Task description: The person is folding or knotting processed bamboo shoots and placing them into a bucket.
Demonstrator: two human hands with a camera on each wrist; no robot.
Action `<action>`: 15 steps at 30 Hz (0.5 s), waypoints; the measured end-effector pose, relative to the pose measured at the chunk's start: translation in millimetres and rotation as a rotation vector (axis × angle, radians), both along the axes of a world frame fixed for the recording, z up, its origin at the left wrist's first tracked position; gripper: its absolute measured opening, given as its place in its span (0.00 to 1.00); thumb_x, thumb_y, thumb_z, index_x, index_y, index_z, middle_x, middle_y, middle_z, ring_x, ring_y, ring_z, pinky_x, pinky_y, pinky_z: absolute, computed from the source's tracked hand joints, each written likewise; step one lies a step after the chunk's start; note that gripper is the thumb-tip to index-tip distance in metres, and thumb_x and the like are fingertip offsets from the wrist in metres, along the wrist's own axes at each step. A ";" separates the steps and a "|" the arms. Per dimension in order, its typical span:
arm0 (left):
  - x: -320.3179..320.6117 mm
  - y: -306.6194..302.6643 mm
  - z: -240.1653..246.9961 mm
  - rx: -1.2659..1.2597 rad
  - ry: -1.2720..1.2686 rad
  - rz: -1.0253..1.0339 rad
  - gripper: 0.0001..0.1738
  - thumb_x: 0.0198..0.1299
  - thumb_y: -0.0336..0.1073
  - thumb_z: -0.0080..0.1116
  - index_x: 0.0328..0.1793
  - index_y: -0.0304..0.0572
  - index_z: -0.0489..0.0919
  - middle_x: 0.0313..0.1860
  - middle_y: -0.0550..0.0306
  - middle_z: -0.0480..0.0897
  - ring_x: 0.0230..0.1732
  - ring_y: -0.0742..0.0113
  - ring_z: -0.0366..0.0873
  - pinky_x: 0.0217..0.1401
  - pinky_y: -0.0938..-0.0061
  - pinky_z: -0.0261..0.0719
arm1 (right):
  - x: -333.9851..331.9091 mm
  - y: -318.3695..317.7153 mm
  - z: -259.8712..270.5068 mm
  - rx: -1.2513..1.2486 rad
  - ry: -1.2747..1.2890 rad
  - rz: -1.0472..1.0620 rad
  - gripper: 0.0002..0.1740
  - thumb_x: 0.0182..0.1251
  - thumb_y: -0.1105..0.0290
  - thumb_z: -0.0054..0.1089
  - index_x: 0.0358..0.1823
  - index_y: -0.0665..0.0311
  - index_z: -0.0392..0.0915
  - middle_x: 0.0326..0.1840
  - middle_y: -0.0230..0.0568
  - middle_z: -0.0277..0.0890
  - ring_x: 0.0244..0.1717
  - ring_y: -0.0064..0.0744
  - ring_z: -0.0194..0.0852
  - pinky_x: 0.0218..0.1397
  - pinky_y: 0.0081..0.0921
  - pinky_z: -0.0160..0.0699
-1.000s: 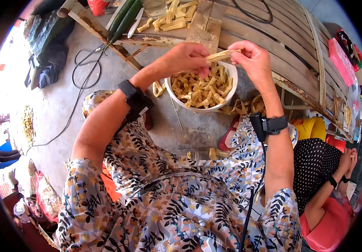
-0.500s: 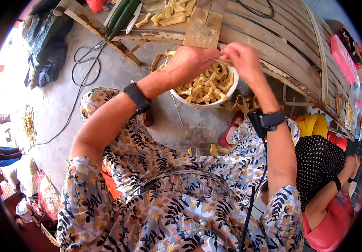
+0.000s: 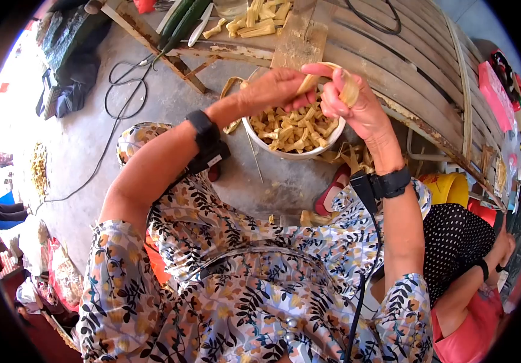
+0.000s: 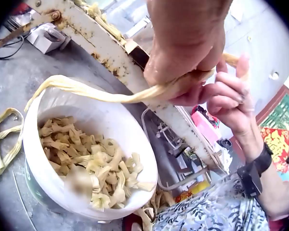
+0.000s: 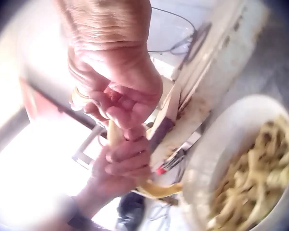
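A long, flat, pale-yellow strip (image 3: 349, 91) runs between both hands above a white bucket (image 4: 31, 163). My left hand (image 3: 274, 89) grips it with curled fingers, and in the left wrist view its tail droops over the bucket rim. Around the fingers of my right hand (image 3: 364, 109) the strip makes a loop, its end lying across the curled fingers. Both hands meet closely in the right wrist view, where the bucket stands to one side. Inside it lie many short knotted yellow pieces (image 3: 293, 130). Another looped strip (image 4: 1, 139) is beside the bucket.
A slatted wooden bench (image 3: 417, 72) stands ahead, bearing a board (image 3: 301, 45), yellow pieces (image 3: 260, 27), long green cucumbers (image 3: 185, 24) and a glass jar (image 3: 231, 7). A black cable (image 3: 115, 121) snakes over the floor. Another person (image 3: 472, 302) sits at the right, near a yellow bucket (image 3: 448, 186).
The short straight span between the hands is now a loop around the right fingers. The right hand has turned to show its palm side, and the left hand has shifted slightly left.
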State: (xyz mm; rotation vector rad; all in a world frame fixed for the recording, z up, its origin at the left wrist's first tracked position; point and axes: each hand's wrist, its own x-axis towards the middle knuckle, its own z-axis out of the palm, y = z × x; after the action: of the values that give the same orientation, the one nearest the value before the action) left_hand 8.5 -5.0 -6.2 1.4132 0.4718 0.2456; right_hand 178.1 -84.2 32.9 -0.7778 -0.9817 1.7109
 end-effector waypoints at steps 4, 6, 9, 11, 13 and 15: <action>10.4 -11.4 -21.3 -0.576 -0.224 -0.202 0.22 0.62 0.51 0.46 0.46 0.37 0.72 0.28 0.61 0.74 0.21 0.79 0.68 0.21 0.89 0.66 | -7.4 -1.1 -12.7 0.167 -0.488 -0.164 0.20 0.60 0.61 0.57 0.48 0.69 0.73 0.20 0.32 0.74 0.18 0.21 0.75 0.18 0.10 0.64; 11.0 -16.8 -31.6 -0.750 -0.262 -0.220 0.25 0.60 0.50 0.48 0.48 0.31 0.71 0.31 0.57 0.74 0.22 0.79 0.67 0.21 0.90 0.66 | -8.0 -4.9 -11.4 0.160 -0.624 -0.167 0.18 0.57 0.65 0.60 0.47 0.66 0.74 0.21 0.32 0.74 0.18 0.18 0.74 0.21 0.12 0.70; 12.7 -14.3 -30.0 -0.870 -0.272 -0.296 0.24 0.59 0.48 0.49 0.48 0.30 0.71 0.32 0.55 0.75 0.21 0.78 0.65 0.22 0.89 0.67 | -8.5 -8.8 -1.0 0.133 -0.728 -0.138 0.16 0.56 0.64 0.60 0.46 0.61 0.76 0.23 0.30 0.75 0.18 0.15 0.72 0.20 0.12 0.70; 12.2 -16.0 -33.7 -0.881 -0.339 -0.277 0.22 0.60 0.45 0.49 0.47 0.30 0.72 0.31 0.55 0.75 0.22 0.78 0.67 0.23 0.89 0.68 | -10.8 -9.4 -5.4 0.196 -0.685 -0.154 0.16 0.55 0.64 0.61 0.45 0.59 0.77 0.27 0.31 0.75 0.21 0.19 0.73 0.22 0.15 0.71; 15.8 -17.7 -26.2 -0.812 -0.296 -0.092 0.19 0.62 0.42 0.48 0.46 0.30 0.73 0.29 0.55 0.76 0.23 0.78 0.69 0.24 0.88 0.69 | -8.2 -5.7 -13.3 0.468 -0.900 -0.330 0.15 0.53 0.64 0.61 0.43 0.58 0.78 0.30 0.32 0.75 0.24 0.25 0.74 0.25 0.18 0.71; 21.5 -19.0 -14.1 -0.653 -0.142 0.253 0.16 0.63 0.39 0.47 0.44 0.31 0.74 0.28 0.56 0.77 0.23 0.78 0.70 0.24 0.87 0.70 | -0.2 3.3 -19.2 0.959 -1.355 -0.665 0.14 0.51 0.65 0.61 0.41 0.58 0.79 0.32 0.34 0.74 0.27 0.30 0.74 0.29 0.22 0.72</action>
State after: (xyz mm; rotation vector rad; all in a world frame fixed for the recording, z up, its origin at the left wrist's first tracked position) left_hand 30.0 -24.0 -20.3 0.6942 0.5503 0.3548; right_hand 177.9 -80.8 13.7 -1.3353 -1.8756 -0.1487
